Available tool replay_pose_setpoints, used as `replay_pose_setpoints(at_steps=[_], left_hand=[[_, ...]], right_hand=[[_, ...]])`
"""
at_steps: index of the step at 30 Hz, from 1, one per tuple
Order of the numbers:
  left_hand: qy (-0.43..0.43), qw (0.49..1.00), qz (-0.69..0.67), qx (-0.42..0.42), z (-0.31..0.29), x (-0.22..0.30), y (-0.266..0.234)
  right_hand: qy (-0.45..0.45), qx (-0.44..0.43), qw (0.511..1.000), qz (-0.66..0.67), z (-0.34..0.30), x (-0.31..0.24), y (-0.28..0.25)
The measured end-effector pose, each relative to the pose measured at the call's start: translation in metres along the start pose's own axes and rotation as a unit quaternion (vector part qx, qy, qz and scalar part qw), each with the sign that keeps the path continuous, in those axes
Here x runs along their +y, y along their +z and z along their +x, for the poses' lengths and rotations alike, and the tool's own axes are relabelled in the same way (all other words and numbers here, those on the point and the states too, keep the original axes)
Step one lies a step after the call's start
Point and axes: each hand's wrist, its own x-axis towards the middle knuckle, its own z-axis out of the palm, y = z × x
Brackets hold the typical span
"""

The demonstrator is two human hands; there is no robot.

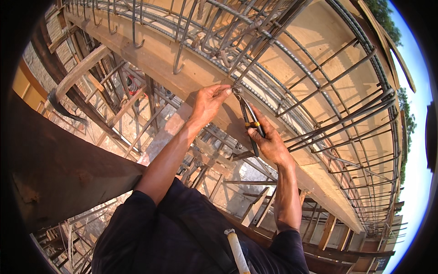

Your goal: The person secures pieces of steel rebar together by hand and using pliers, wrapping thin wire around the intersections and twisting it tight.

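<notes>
My right hand (pixel 273 142) is closed round the dark handles of a pair of pincers (pixel 252 124), which have yellow bands. The pincers' jaws point up and away, meeting the steel bars at the near edge of a rebar cage (pixel 295 55). Beside the jaws, my left hand (pixel 207 106) pinches with thumb and forefinger. Whatever lies between those fingertips is too small to make out. Both hands are over the edge of a long wooden formwork board (pixel 196 75), which runs beneath the cage.
Hooked bar ends (pixel 178 64) hang over the board on the left. A large dark beam (pixel 68 169) juts in beside my left arm. Far below are timber props and poles (pixel 123 109). A cigarette (pixel 237 251) sticks into view at the bottom, before my dark shirt (pixel 182 228).
</notes>
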Motion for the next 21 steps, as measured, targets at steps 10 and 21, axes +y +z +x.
replay_pose_setpoints(at_steps=[10,21], left_hand=[[-0.020,0.999,-0.032,-0.025,0.003,-0.005,-0.004],[-0.020,0.999,-0.012,-0.023,0.003,-0.006,-0.005]], right_hand=[[0.094,-0.052,0.987,0.119,-0.001,-0.021,-0.008],[0.141,-0.126,0.957,0.220,0.005,-0.029,-0.029]])
